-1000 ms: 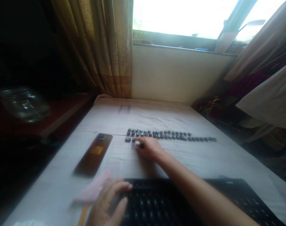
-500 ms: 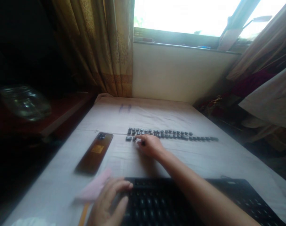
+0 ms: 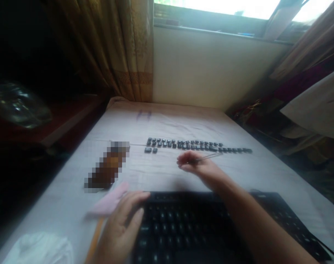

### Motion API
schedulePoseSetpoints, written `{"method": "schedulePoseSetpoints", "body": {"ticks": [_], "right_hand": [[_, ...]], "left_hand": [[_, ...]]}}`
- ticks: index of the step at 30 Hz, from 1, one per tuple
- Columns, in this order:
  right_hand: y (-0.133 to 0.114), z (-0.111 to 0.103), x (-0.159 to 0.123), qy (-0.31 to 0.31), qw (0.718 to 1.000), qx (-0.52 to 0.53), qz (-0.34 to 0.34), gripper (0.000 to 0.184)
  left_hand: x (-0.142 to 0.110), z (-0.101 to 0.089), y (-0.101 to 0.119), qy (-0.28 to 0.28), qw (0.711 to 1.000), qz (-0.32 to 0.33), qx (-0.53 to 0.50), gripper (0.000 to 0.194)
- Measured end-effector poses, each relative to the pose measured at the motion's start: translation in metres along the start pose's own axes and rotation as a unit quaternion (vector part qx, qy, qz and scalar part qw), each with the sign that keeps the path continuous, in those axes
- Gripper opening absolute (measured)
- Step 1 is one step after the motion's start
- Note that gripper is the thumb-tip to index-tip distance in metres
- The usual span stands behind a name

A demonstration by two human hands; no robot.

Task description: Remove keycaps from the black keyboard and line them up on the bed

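A black keyboard [image 3: 167, 227] lies in front of me with many keys on it. My left hand [image 3: 125, 216] grips its left edge, index finger at the top corner and thumb over the side. Above the keyboard my right hand [image 3: 193, 163] is closed around a thin two-pronged metal tool [image 3: 209, 157], whose prongs stick out to the right. Beyond it, black keycaps [image 3: 183, 144] stand in long rows on the white cloth. Two keycaps [image 3: 151, 150] sit in front of those rows at the left end.
Left of the keyboard lie a pink cloth [image 3: 109, 203], an orange strip [image 3: 95, 233] and a white bundle [image 3: 40, 249]. Farther up is a brown phone [image 3: 109, 167], pixelated. A clear jar [image 3: 19, 104] stands on a dark red side surface. A cable runs off the keyboard's right side.
My right hand has left the second keycap of the front row and moved right and back toward the keyboard. My left hand stays at the keyboard's edge. The view has tilted down slightly.
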State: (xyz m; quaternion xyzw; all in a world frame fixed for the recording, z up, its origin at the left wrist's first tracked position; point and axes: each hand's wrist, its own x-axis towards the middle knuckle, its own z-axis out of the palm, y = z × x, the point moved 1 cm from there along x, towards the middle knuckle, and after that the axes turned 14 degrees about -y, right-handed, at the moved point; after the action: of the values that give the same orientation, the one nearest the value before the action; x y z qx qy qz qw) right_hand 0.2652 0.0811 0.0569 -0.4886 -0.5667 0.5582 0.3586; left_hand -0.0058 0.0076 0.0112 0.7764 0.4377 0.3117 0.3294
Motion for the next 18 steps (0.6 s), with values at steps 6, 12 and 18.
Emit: {"method": "schedulePoseSetpoints", "body": {"ticks": [6, 12, 18], "right_hand": [[0.002, 0.006, -0.022, 0.009, 0.998, 0.064, -0.009, 0.038], [-0.015, 0.025, -0.033, -0.026, 0.997, -0.079, -0.002, 0.063], [-0.021, 0.042, -0.038, -0.120, 0.984, -0.131, 0.016, 0.045]], "left_hand": [[-0.001, 0.000, 0.000, -0.012, 0.999, -0.033, 0.001, 0.027], [0.000, 0.001, 0.002, -0.024, 0.999, -0.041, -0.004, 0.026], [0.000, -0.001, 0.003, -0.031, 0.999, -0.036, -0.004, 0.027]]}}
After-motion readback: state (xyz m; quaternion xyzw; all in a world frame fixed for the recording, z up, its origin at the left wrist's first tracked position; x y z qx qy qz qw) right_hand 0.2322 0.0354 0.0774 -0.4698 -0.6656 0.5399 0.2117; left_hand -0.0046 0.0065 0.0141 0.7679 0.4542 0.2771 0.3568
